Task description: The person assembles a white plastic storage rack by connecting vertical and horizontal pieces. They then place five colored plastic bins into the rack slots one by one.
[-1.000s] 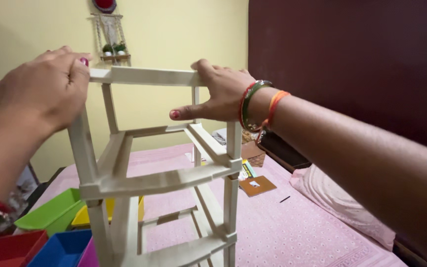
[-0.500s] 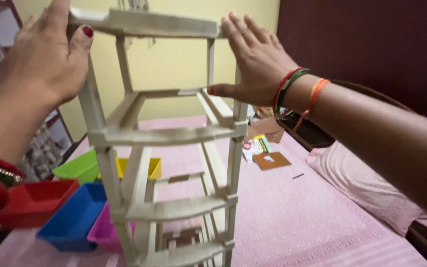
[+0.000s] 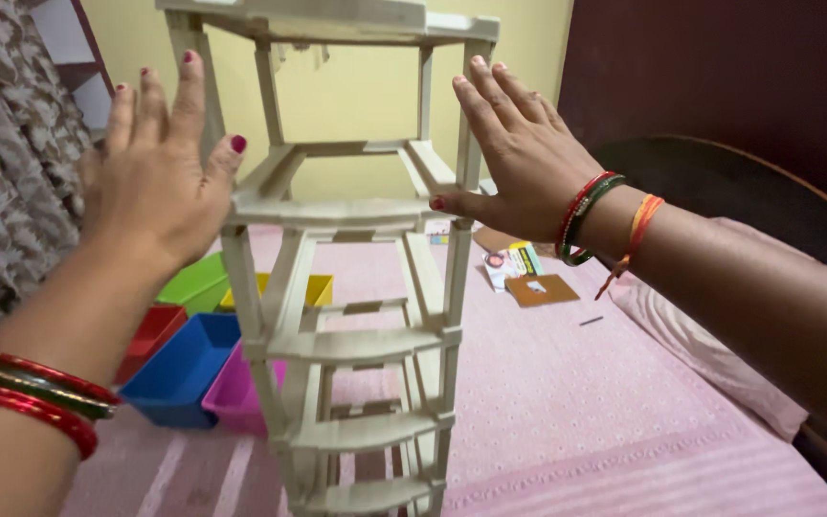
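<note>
Both hands have slid down from the top rail and opened flat since a second ago

My left hand (image 3: 160, 168) is spread open against the rack's (image 3: 356, 345) left front post, my right hand (image 3: 519, 153) open on the right post; neither grips. I see the rack standing upright on the pink bed (image 3: 605, 412), long axis vertical, between them, coloured bins (image 3: 184, 369) just beside its left, open bed to the right

- I have a single view, from the camera worn on the head.
- It faces forward and slightly down, across the pink patterned bed (image 3: 576, 402) toward the yellow wall (image 3: 356, 96).
- It sits close: the tall pale wooden slatted rack (image 3: 346, 287) fills the middle of the frame, its foot cut off below.
</note>
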